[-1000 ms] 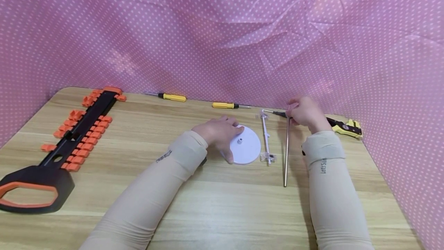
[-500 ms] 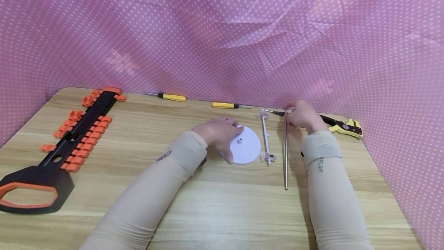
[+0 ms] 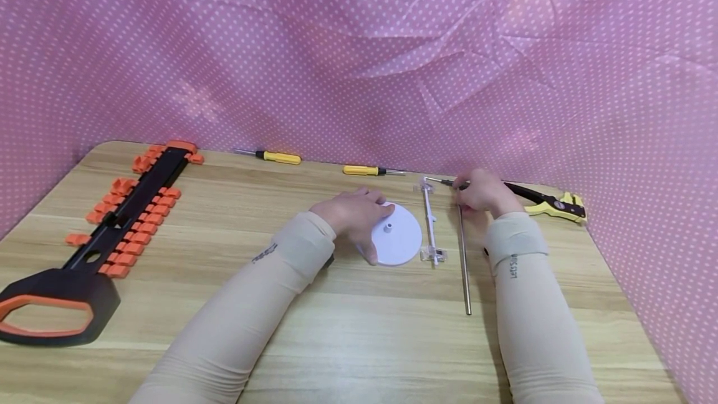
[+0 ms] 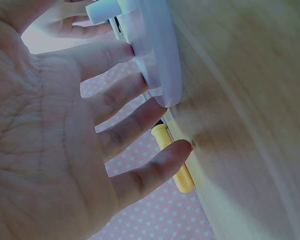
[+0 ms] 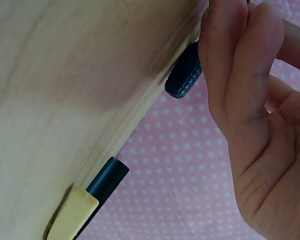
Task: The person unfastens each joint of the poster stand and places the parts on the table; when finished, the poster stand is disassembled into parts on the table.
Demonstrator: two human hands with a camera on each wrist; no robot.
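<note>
My left hand [image 3: 356, 220] rests spread on a round white disc [image 3: 401, 242] that has a short hollow post at its centre. In the left wrist view several straight fingertips [image 4: 155, 107] touch the disc's rim [image 4: 167, 60]. With its fingertips my right hand [image 3: 483, 193] pinches the far end of a thin metal rod [image 3: 464, 260], whose near end points toward me. Curled fingers fill the right side of the right wrist view, and there the rod is mostly hidden. Between disc and rod lies a slim white bar [image 3: 429, 217] with clear plastic clips at both ends.
Two yellow-handled screwdrivers [image 3: 282, 158] lie along the back edge. A yellow and black plier-like tool [image 3: 561, 206] sits beyond my right hand, partly covered by it. On the left is a long black rack [image 3: 151, 186] with orange clips. Pink dotted cloth [image 3: 359, 67] hangs behind.
My right hand has shifted a little left and nearer. The rod's near end has swung right and toward me, and its far tip is now hidden by the hand. The left hand stays put.
</note>
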